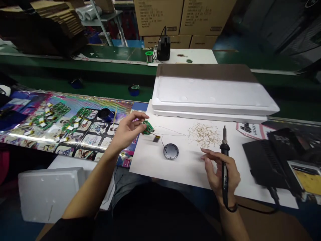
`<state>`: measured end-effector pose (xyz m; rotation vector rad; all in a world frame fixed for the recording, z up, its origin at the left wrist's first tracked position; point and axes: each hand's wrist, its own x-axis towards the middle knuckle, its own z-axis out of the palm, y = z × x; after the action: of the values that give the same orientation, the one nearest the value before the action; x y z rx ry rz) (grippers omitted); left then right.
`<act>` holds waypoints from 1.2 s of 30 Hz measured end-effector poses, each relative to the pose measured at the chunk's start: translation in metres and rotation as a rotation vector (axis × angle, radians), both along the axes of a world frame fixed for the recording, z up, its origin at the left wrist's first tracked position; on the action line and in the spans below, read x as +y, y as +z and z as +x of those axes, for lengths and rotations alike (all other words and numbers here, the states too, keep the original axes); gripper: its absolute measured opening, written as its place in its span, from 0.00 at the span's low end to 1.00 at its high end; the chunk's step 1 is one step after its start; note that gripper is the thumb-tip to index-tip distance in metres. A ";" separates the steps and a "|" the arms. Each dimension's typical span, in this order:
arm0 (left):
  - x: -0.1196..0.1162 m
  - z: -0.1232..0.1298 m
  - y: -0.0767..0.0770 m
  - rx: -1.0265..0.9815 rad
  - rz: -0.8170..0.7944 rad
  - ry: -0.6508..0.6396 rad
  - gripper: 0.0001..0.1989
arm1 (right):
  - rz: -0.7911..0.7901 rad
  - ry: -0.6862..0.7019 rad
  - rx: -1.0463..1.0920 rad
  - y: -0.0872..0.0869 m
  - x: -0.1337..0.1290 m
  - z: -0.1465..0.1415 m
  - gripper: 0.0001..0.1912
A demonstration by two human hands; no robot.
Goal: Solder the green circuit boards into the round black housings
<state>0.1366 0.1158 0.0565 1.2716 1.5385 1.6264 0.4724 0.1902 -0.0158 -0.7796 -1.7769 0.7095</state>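
Over the near left part of the white sheet on the worktop, the left hand held a small green circuit board pinched between thumb and fingers. A small dark flat piece hung beside the board, and a thin wire ran from near it towards a scatter of pale bits. Below and to the right of that board lay a round dark disc, a short black wire rising from it. The right hand held a soldering iron, its tip pointing away from the person and the thumb and forefinger apart. White foam slabs were stacked at the sheet's far side; a black box stood to the right. On the left, more green boards lay on a patterned covering, near a dark blue cup.
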 end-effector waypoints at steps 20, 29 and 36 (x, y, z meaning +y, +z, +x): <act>0.001 0.108 -0.021 -0.445 0.090 -0.015 0.18 | 0.104 0.279 0.105 0.036 -0.016 -0.087 0.28; -0.013 0.111 -0.019 -0.441 0.047 -0.166 0.14 | -0.098 0.469 0.160 0.032 -0.011 -0.067 0.35; -0.032 0.060 -0.027 0.044 -0.045 0.101 0.07 | -0.105 0.374 0.165 0.033 -0.001 -0.046 0.32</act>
<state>0.1968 0.0839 0.0292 1.2311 1.6806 1.6264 0.4261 0.1896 0.0176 -0.4432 -1.7618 1.0893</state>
